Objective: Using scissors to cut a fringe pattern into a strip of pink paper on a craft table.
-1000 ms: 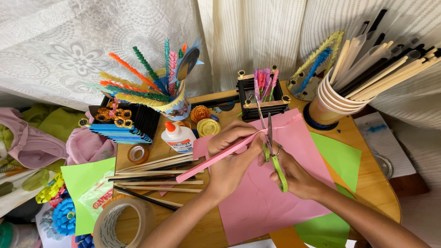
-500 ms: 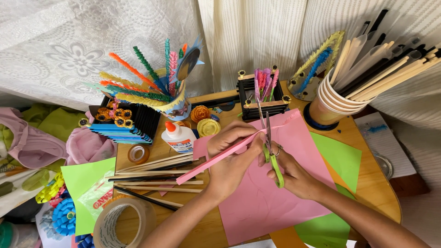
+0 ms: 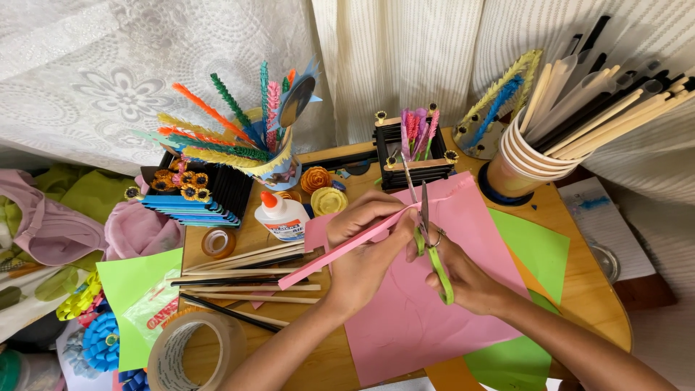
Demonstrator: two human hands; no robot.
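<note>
Glue bottle [image 3: 284,216] stands left on wooden table [image 3: 579,289]. Left hand [image 3: 365,242] pinches folded pink paper strip [image 3: 340,250] above pink sheet [image 3: 420,311]. Right hand [image 3: 467,279] grips green-handled scissors [image 3: 427,232], blades parted at strip.

The tape roll [image 3: 194,352] and green paper [image 3: 507,366] run off the bottom edge.

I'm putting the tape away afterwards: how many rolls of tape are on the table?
2. A small tape roll lies left of the glue bottle; a large tape roll sits at the table's front-left edge. Clutter may hide others.
</note>
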